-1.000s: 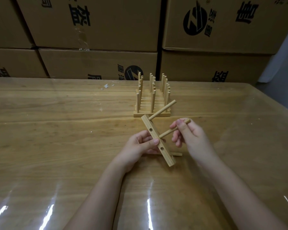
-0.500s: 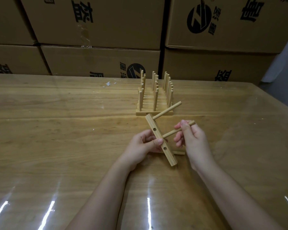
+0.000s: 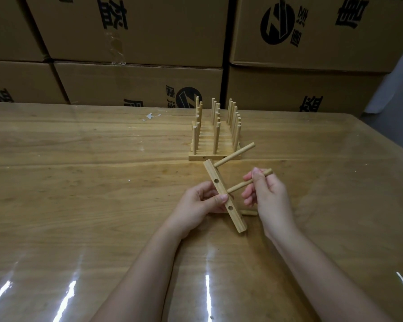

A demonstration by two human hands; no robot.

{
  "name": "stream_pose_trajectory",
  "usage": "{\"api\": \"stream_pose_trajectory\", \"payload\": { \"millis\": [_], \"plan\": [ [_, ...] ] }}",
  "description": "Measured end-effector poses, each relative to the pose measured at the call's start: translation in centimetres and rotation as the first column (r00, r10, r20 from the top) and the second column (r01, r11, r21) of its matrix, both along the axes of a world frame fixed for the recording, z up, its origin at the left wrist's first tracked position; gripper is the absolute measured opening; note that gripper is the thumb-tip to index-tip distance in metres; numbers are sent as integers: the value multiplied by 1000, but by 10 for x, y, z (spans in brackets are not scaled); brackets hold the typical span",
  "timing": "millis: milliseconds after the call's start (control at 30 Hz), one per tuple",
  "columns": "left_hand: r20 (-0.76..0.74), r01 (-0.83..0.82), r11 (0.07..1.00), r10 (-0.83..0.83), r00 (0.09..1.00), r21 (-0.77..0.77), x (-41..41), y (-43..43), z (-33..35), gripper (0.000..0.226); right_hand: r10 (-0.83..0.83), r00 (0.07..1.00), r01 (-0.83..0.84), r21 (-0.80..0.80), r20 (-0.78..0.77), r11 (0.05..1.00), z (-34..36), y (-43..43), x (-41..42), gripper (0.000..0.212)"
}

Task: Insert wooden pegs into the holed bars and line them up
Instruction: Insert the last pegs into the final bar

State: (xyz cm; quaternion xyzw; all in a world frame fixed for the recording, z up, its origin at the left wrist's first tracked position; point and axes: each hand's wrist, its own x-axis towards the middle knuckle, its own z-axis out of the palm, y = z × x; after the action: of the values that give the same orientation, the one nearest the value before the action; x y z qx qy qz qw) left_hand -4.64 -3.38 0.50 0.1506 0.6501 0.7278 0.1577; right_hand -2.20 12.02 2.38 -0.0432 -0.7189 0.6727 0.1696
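My left hand [image 3: 201,202] grips a wooden holed bar [image 3: 221,189], held tilted above the table. One peg [image 3: 236,154] sticks out of the bar's far end. My right hand [image 3: 265,194] pinches a second peg [image 3: 242,183] whose tip sits at the bar's middle, by my left thumb. Two side holes show on the bar. A loose peg [image 3: 249,213] lies on the table behind the bar, mostly hidden. Beyond stands a row of finished bars with upright pegs [image 3: 215,135].
The wooden table [image 3: 79,182] has a glossy clear cover. Stacked cardboard boxes [image 3: 137,31] form a wall along the far edge. Small white scraps [image 3: 150,116] lie near the back.
The right hand has kept the second peg against the bar's middle hole with only slight shifts. The left hand still holds the bar at the same tilt.
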Motion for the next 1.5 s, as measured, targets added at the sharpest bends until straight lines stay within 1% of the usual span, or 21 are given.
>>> {"api": "stream_pose_trajectory", "payload": {
  "millis": [100, 200, 267, 333, 400, 433, 500, 600, 633, 667, 700, 800, 833, 900, 967, 1067, 1133, 1200, 1233, 1400, 1500],
  "plan": [
    [21, 6, 1000, -6, 1000, -3, -2, 0, 0, 25, 34, 999, -34, -1, -18, 999, 0, 0, 1, 28],
    [26, 1, 1000, -2, 1000, 25, -2, -1, 0, 24, 132, 990, -131, 20, -52, 991, 3, 4, 1, 24],
    [31, -7, 997, 5, 999, 79, -3, -3, 1, 23, 196, 978, -195, 21, -70, 981, 4, 10, 0, 37],
    [55, -43, 989, 36, 998, 143, -5, -6, 2, 29, 175, 979, -170, 53, -104, 984, 3, 15, -2, 39],
    [93, -81, 972, 62, 994, 220, -7, -9, 3, 37, 89, 993, -68, 222, -84, 973, -4, 21, -4, 23],
    [110, -100, 962, 73, 991, 254, -8, -10, 3, 39, 63, 997, -40, 352, -54, 935, -9, 24, -4, 14],
    [145, -153, 935, 111, 983, 319, -9, -11, 3, 36, 88, 995, -92, 582, 35, 808, -18, 30, -4, 5],
    [200, -246, 890, 180, 963, 384, -12, -13, 2, 25, 170, 966, -260, 765, 197, 589, -21, 29, -1, 40],
    [218, -269, 878, 195, 956, 396, -13, -14, 2, 24, 180, 959, -282, 811, 220, 513, -21, 27, -2, 46],
    [232, -285, 867, 203, 951, 409, -14, -14, 2, 24, 189, 956, -289, 842, 226, 456, -21, 25, -2, 45],
    [243, -293, 859, 205, 948, 421, -14, -15, 2, 23, 197, 956, -285, 855, 219, 433, -21, 23, -3, 39],
    [263, -306, 849, 206, 942, 430, -15, -15, 2, 19, 196, 962, -261, 838, 187, 479, -20, 20, -4, 17],
    [268, -308, 851, 206, 941, 426, -15, -15, 2, 18, 192, 966, -252, 813, 175, 525, -20, 20, -4, 12],
    [272, -302, 857, 199, 942, 419, -14, -14, 3, 19, 169, 975, -224, 684, 147, 694, -18, 22, -4, 2],
    [274, -295, 858, 189, 943, 421, -14, -14, 3, 19, 137, 980, -192, 522, 142, 831, -17, 23, -4, 6],
    [279, -284, 858, 173, 945, 428, -14, -13, 3, 18, 90, 986, -130, 303, 144, 944, -16, 24, -4, 12],
    [279, -276, 862, 165, 946, 426, -14, -13, 2, 19, 83, 988, -90, 48, 133, 995, -15, 26, -6, 18],
    [270, -263, 871, 158, 950, 415, -15, -13, 1, 21, 133, 982, -105, -196, 134, 975, -14, 27, -8, 19],
    [261, -253, 877, 153, 953, 409, -15, -13, 1, 21, 171, 977, -130, -280, 128, 951, -14, 28, -9, 20],
    [205, -208, 912, 142, 968, 352, -15, -13, -3, 27, 274, 960, -219, -453, 57, 864, -13, 25, -8, 27],
    [193, -192, 917, 130, 972, 350, -15, -13, -4, 22, 301, 953, -244, -523, 25, 817, -11, 27, -7, 27]
  ]
}}
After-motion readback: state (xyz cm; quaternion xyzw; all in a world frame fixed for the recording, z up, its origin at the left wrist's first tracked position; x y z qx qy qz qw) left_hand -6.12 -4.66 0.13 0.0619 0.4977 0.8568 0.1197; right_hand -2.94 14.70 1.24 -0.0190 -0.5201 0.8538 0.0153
